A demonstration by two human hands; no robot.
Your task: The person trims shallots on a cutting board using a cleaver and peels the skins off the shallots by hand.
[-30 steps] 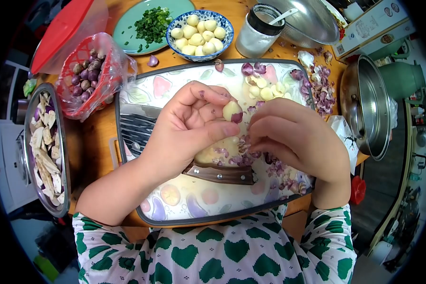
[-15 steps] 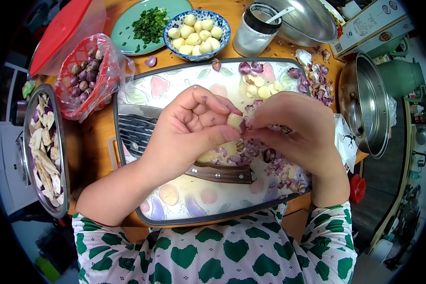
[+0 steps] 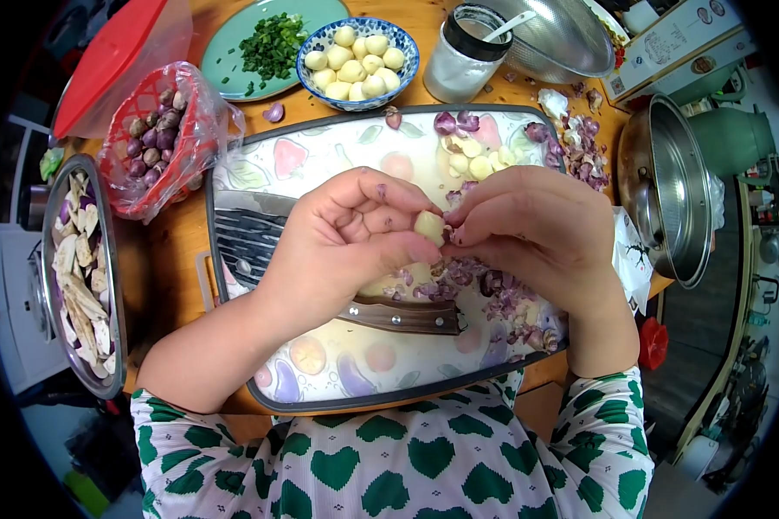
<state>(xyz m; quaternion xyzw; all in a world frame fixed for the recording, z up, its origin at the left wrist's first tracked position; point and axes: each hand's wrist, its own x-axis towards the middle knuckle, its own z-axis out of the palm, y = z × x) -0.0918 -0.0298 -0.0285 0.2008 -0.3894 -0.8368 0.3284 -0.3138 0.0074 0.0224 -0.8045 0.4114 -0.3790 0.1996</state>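
Note:
My left hand [image 3: 350, 229] is closed, pinching a pale, mostly peeled garlic clove [image 3: 429, 227] between thumb and fingers above the cutting board [image 3: 372, 376]. Closed at the clove's right side, my right hand [image 3: 537, 229] grips a scrap of purple garlic skin [image 3: 450, 233], partly hidden by its fingers. Beneath both hands lies a knife with a brown riveted handle [image 3: 407, 317] and a dark patterned blade [image 3: 242, 242]. Purple peelings [image 3: 515, 298] are scattered on the board under my right hand. Several cut pale pieces [image 3: 480, 163] sit at the board's upper right.
A blue-patterned bowl [image 3: 409, 62] of peeled cloves stands behind the board, beside a green plate [image 3: 221, 54] with chopped greens. Unpeeled purple bulbs fill a red basket [image 3: 112, 195] at left. A jar [image 3: 463, 73], a strainer [image 3: 571, 39] and a steel pan [image 3: 666, 190] stand to the right.
The clove has turned slightly between my left fingers and shows more of its pale surface. My right hand has shifted a little, its fingers now lower beside the clove.

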